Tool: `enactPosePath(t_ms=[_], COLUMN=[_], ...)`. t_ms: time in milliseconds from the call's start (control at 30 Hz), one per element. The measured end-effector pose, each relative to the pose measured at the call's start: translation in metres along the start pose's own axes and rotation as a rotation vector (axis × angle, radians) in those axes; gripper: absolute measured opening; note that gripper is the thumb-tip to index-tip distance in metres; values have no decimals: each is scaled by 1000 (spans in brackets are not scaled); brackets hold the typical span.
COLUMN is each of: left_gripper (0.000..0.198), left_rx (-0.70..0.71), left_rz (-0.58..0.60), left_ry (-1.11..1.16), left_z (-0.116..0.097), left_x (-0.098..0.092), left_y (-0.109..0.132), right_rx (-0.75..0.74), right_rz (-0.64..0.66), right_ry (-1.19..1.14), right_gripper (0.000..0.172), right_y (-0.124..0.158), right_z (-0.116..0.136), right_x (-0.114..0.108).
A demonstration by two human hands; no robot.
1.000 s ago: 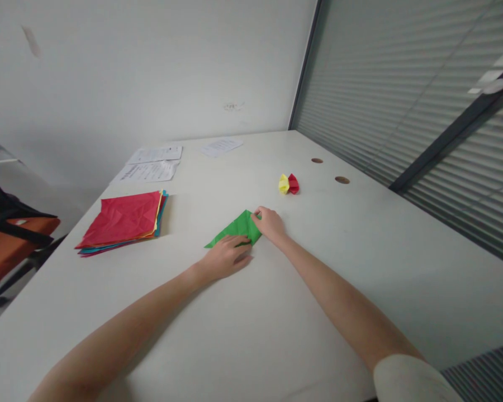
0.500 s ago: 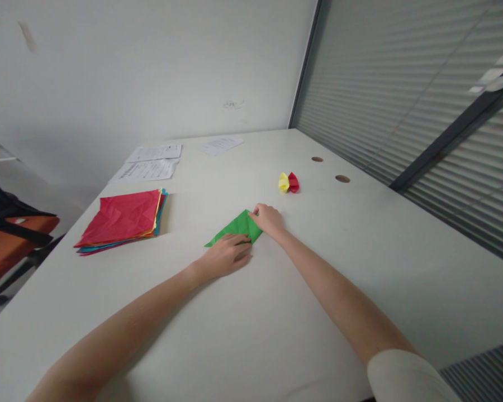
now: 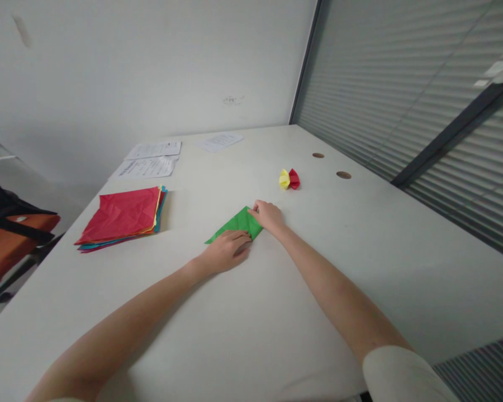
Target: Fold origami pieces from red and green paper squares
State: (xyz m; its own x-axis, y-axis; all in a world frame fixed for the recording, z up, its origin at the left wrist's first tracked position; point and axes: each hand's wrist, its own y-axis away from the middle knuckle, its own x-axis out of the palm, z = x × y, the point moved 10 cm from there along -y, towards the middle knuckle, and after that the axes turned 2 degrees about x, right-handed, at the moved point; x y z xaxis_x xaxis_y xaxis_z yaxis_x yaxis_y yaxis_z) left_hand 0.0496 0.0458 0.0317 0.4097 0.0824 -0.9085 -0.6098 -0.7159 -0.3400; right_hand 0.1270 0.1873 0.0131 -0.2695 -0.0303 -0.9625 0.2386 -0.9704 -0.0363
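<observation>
Pressing green paper [image 3: 237, 223] flat, both hands

A white table [image 3: 276, 312] spreads all round the grip [image 3: 251, 223]. Beyond it rises a plain white wall [image 3: 151, 84] (scuffed in a spot or two), and to its right runs a window with closed grey blinds [image 3: 381, 84] crossed by a dark bar [image 3: 452, 134]. Far left of it stands an orange chair [image 3: 8, 245]. The light is soft and even.

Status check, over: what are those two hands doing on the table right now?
Left hand flat on green paper. Right hand at its far corner, grip unclear. Paper folded, lying on table. Coloured stack and small folded piece lie apart.
</observation>
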Motion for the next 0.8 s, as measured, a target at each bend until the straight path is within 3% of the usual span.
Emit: enactPosePath(t_ms=[100, 500, 800], left_gripper=[39, 37, 36], left_rx=[-18, 82, 68], left_rz=[19, 54, 37], left_ry=[-16, -13, -51], left_z=[1, -13, -11], left_x=[0, -1, 1], left_y=[0, -3, -3], right_rx=[-14, 27, 41], right_rz=[-5, -46, -64], right_ry=[-12, -41, -44], right_gripper=[27, 27, 26], right_y=[0, -1, 0], right_z=[0, -3, -4], right_x=[0, 1, -1])
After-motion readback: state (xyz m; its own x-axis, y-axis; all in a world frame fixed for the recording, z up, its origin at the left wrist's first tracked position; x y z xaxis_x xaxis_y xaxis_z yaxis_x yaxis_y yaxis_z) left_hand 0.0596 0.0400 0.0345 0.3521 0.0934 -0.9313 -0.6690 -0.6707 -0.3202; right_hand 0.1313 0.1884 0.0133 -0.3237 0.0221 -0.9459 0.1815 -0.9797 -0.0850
